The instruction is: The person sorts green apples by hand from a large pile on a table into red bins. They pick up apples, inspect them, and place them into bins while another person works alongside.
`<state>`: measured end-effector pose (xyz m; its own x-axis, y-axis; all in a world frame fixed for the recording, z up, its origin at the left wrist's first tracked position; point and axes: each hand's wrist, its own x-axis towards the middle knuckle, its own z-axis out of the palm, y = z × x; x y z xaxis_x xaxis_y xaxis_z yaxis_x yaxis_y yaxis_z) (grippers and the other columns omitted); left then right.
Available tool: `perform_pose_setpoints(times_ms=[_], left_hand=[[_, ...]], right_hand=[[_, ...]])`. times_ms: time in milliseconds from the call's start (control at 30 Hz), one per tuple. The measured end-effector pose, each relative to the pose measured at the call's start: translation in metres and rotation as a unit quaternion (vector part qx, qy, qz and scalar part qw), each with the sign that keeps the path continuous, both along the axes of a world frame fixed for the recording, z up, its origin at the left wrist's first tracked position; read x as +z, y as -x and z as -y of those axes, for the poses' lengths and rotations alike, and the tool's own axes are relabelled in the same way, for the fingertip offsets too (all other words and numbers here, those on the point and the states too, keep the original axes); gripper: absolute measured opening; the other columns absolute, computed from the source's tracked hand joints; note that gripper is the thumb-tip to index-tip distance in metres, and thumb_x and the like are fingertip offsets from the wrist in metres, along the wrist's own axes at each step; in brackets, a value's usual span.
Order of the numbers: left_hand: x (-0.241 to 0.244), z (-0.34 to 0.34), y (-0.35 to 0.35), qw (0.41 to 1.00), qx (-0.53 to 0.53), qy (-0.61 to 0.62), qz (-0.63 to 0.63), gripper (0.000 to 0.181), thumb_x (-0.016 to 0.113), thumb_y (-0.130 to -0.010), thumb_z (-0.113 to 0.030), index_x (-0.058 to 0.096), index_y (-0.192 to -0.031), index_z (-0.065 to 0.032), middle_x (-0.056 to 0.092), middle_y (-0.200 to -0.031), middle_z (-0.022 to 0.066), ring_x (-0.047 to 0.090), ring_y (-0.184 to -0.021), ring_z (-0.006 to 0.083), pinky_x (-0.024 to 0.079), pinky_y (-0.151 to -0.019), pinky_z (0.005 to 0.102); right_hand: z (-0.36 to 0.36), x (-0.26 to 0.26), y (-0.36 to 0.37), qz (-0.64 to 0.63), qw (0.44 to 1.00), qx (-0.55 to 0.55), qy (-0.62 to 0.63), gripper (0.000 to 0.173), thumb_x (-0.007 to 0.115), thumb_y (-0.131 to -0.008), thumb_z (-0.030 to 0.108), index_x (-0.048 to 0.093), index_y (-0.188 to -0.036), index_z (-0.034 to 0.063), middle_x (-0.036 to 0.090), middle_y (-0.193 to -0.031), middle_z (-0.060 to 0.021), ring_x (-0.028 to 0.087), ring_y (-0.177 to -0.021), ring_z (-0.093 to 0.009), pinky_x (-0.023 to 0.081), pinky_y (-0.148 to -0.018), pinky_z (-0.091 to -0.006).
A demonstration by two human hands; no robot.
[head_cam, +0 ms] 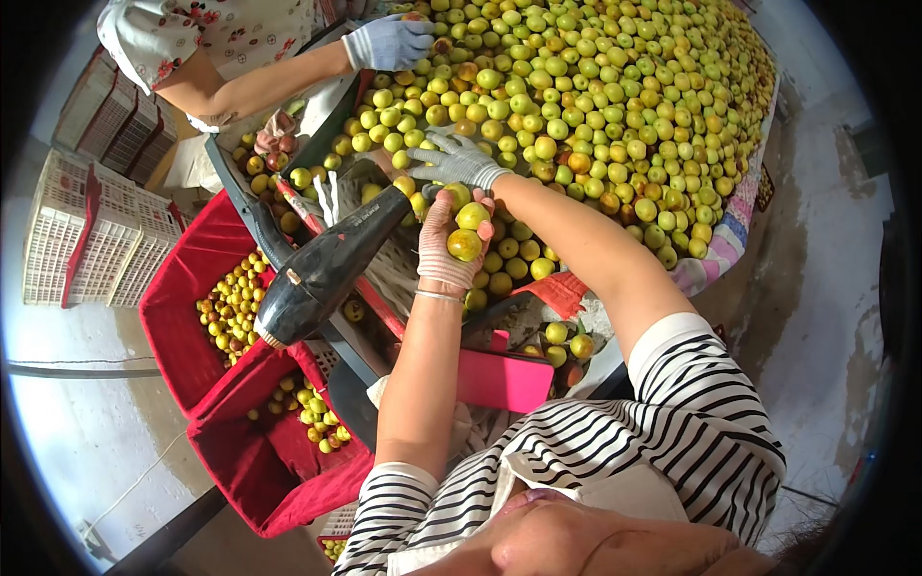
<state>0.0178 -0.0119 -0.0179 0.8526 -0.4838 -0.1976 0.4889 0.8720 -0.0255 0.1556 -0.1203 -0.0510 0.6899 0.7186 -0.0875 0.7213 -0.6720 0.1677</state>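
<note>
My left hand (pixel 448 248) is palm up in a pale striped glove with the fingertips showing. It cradles several yellow-green jujubes (pixel 464 245), one of them brown-blotched. Just beyond it, my right hand (pixel 464 160), in a grey knit glove, reaches over the edge of a large heap of jujubes (pixel 612 108). Its fingers are spread and touch the fruit; what lies under the palm is hidden. A black hair dryer (pixel 324 270) lies left of my left hand, its narrow end towards the fruit near my fingers.
Two red cloth-lined bins (pixel 173 302) at left hold sorted jujubes. White plastic crates (pixel 94 230) are stacked beyond them. A bright pink case (pixel 504 380) lies near my body. A co-worker's gloved hand (pixel 389 45) reaches into the heap at top. Patterned cloth (pixel 724 248) edges the heap at right.
</note>
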Motion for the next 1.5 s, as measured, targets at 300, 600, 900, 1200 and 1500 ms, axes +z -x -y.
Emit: perform_pose_setpoints(times_ms=[300, 600, 900, 1200, 1500], left_hand=[[0.006, -0.007, 0.005, 0.998, 0.003, 0.035, 0.049, 0.042, 0.062, -0.091, -0.033, 0.049, -0.12, -0.0066, 0.057, -0.111, 0.0102, 0.057, -0.102, 0.0226, 0.06, -0.058, 0.0308], [0.005, -0.002, 0.004, 1.0, 0.012, -0.024, 0.002, 0.042, 0.064, -0.089, -0.033, 0.051, -0.116, -0.003, 0.059, -0.108, 0.0094, 0.058, -0.102, 0.0228, 0.061, -0.058, 0.031], [0.01, 0.0, 0.004, 0.998, 0.001, 0.035, 0.049, 0.039, 0.063, -0.09, -0.031, 0.051, -0.121, -0.0097, 0.056, -0.113, 0.0121, 0.056, -0.105, 0.0262, 0.06, -0.058, 0.0315], [0.018, -0.003, 0.005, 0.992, -0.025, 0.068, 0.107, 0.042, 0.062, -0.091, -0.03, 0.048, -0.123, -0.0076, 0.053, -0.114, 0.0149, 0.054, -0.103, 0.0278, 0.059, -0.055, 0.0324], [0.01, -0.001, 0.004, 1.0, -0.006, 0.015, 0.014, 0.033, 0.064, -0.089, -0.029, 0.053, -0.111, -0.0075, 0.058, -0.105, 0.014, 0.06, -0.097, 0.0271, 0.061, -0.056, 0.0321]], right_hand=[[0.017, 0.059, -0.037, -0.28, 0.878, -0.152, -0.357, 0.046, 0.049, -0.096, 0.032, 0.047, -0.137, 0.0109, 0.046, -0.14, -0.0154, 0.052, -0.12, -0.029, 0.041, -0.105, -0.0367], [0.028, 0.082, -0.048, 0.034, 0.952, -0.303, 0.033, 0.079, 0.036, -0.094, 0.055, 0.013, -0.15, 0.0041, 0.021, -0.154, -0.0215, 0.036, -0.137, -0.028, 0.032, -0.111, -0.041], [-0.017, 0.0, 0.007, 0.07, 0.988, -0.068, -0.12, 0.066, 0.043, -0.093, 0.052, 0.033, -0.145, 0.0137, 0.037, -0.146, -0.0155, 0.03, -0.139, -0.031, 0.015, -0.114, -0.0512], [0.051, 0.077, 0.121, -0.262, 0.962, 0.035, -0.062, 0.067, 0.06, -0.083, 0.047, 0.046, -0.135, 0.0078, 0.046, -0.138, -0.0196, 0.036, -0.134, -0.036, 0.028, -0.113, -0.0441], [0.18, 0.107, 0.142, -0.145, 0.988, 0.049, 0.029, 0.088, 0.076, -0.066, 0.042, 0.041, -0.137, 0.0038, 0.041, -0.142, -0.0175, 0.037, -0.133, -0.033, 0.024, -0.115, -0.0439]])
